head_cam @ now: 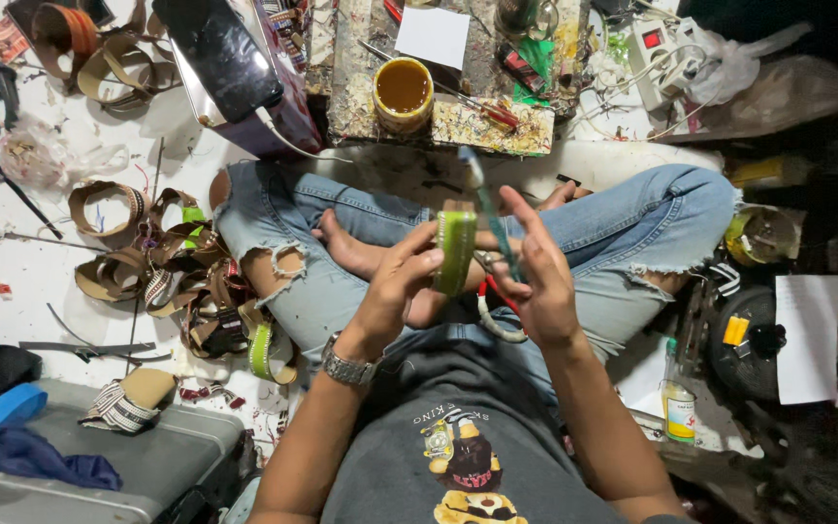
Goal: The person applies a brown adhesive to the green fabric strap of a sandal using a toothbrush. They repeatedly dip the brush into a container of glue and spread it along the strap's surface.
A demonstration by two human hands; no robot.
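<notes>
Held above the crossed legs, a green strap (456, 250) with pale edges and a tan lining is clamped by the left hand (402, 281), thumb pressed against its face. At 3 o'clock of it, the right hand (535, 272) is closed on a thin teal brush (485, 209), tip raised toward 12 o'clock, where a glue tin (402, 93) stands.

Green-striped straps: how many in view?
2. One green-striped strap is held up in the left hand; another lies on the floor beside the left knee. More may be buried in the brown strap pile.
</notes>
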